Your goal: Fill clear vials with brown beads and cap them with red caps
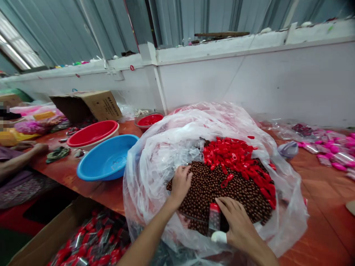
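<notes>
My right hand (235, 220) grips a small clear plastic bottle (214, 221) with a red end, between its fingers and a thumb that has a white covering on it. My left hand (181, 184) is over the left side of the brown beads (202, 188), fingers slightly bent and apart, with nothing visible in them. Beads fill a wide container lined with a translucent plastic bag (149, 170). Red plastic caps (230, 153) are heaped at the back and right of the beads. Empty clear bottles (185, 153) are piled at the back left.
On the red-covered table (327, 214) stand a blue basin (108, 159), a red basin (94, 135) and a cardboard box (101, 107). Below left, a carton holds many red-capped bottles (94, 240). Pink items (338, 151) lie right. A person's arm (20, 159) shows at left.
</notes>
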A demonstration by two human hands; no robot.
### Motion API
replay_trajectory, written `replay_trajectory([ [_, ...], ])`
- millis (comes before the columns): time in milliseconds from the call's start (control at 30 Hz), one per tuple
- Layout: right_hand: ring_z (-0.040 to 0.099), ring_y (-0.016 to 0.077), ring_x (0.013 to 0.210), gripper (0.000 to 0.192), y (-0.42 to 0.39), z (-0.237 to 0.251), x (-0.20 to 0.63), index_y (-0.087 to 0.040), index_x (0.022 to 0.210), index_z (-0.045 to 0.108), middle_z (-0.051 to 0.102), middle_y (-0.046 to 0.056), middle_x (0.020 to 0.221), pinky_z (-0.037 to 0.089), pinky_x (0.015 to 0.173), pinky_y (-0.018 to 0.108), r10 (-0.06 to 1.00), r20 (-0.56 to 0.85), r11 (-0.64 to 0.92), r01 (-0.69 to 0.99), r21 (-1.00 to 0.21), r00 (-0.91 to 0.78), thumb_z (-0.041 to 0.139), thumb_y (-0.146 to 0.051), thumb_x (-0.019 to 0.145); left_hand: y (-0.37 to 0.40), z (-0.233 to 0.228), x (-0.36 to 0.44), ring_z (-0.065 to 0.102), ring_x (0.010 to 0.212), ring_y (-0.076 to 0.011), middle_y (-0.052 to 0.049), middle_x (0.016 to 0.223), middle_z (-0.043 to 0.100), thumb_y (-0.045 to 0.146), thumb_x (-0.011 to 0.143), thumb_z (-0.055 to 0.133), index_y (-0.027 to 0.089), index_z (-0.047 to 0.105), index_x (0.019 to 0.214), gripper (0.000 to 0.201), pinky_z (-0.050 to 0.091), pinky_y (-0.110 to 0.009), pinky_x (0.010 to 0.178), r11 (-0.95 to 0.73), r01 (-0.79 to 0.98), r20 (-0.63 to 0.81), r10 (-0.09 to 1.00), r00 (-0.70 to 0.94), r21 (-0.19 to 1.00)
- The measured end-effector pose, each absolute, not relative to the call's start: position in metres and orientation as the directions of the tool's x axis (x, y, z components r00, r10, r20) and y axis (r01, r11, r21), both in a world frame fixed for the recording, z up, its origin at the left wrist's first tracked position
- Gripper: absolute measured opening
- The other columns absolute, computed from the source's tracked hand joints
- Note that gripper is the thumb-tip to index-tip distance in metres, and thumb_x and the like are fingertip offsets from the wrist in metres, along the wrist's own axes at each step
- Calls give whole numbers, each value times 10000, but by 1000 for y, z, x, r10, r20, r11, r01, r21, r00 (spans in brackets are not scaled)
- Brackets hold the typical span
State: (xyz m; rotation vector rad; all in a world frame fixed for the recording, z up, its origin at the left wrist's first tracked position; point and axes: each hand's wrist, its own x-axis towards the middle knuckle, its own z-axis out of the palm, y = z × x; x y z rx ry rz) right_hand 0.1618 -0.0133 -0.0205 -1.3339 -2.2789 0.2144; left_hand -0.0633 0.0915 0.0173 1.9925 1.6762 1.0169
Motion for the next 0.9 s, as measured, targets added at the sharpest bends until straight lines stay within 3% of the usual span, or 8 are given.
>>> replay_trajectory([
  [133, 505, 239, 1065, 437, 4, -16, 171, -252, 1242, 462, 548, 89, 1157, 422, 888, 401, 895, 350, 420, 786, -454, -275, 502, -302, 809, 121, 16, -75, 434, 1031, -265, -108, 1122, 494, 292, 826, 490, 225, 588, 1079, 279, 372, -384, 863, -164, 942, 349, 936, 55, 292],
  [300, 566, 208, 838, 305, 44, -15, 180, -230, 1133, 550, 570, 77, 923, 464, 737, 334, 908, 418, 173, 891, -420, 22, 405, -289, 872, 131, 12, -67, 472, 965, -250, -106, 1099, 500, 292, 814, 517, 198, 634, 914, 181, 387, -372, 815, -189, 963, 282, 950, 131, 191],
  [400, 551, 205, 760, 326, 63, -14, 177, -230, 1128, 571, 559, 75, 847, 446, 666, 306, 904, 426, 110, 959, -261, 12, 491, -350, 836, 131, 13, -64, 487, 986, -222, -84, 1113, 502, 156, 814, 476, 206, 602, 986, 220, 372, -373, 866, -290, 908, 275, 939, 208, 302],
  [467, 545, 209, 763, 295, 68, -14, 173, -227, 1077, 606, 566, 81, 835, 438, 678, 309, 911, 408, 152, 966, -209, -56, 543, -327, 807, 128, 14, -64, 498, 999, -193, -67, 1144, 485, 87, 793, 449, 230, 529, 1115, 362, 367, -356, 898, -353, 816, 315, 923, 222, 458],
  [533, 545, 214, 782, 247, 68, -15, 171, -220, 1026, 628, 582, 83, 831, 437, 707, 321, 917, 383, 205, 956, -212, -112, 548, -256, 796, 122, 15, -64, 540, 912, -152, -55, 1141, 485, 77, 763, 463, 244, 430, 1210, 478, 396, -327, 876, -369, 653, 317, 927, 203, 661],
  [633, 560, 207, 830, 320, 58, -18, 171, -227, 1098, 587, 614, 72, 904, 444, 757, 329, 921, 371, 242, 923, -301, -121, 476, -154, 807, 112, 13, -64, 564, 738, -113, -44, 1043, 549, 108, 700, 542, 227, 375, 1223, 561, 450, -288, 756, -237, 361, 151, 957, 249, 902],
  [767, 573, 204, 983, 465, 37, -17, 176, -275, 1325, 364, 578, 48, 1165, 455, 819, 342, 939, 343, 188, 859, -476, -16, 376, -192, 867, 107, 5, -58, 571, 790, -153, -54, 957, 618, 46, 604, 581, 205, 478, 1151, 578, 442, -296, 743, -41, 243, -78, 886, 458, 969],
  [900, 586, 237, 993, 557, 22, -13, 185, -271, 1392, 222, 559, 60, 1209, 473, 789, 360, 947, 271, 7, 834, -551, 172, 411, -313, 870, 106, -5, -41, 521, 992, -207, -61, 1088, 565, 34, 592, 584, 238, 530, 1141, 587, 412, -322, 840, -147, 292, -27, 854, 519, 945],
])
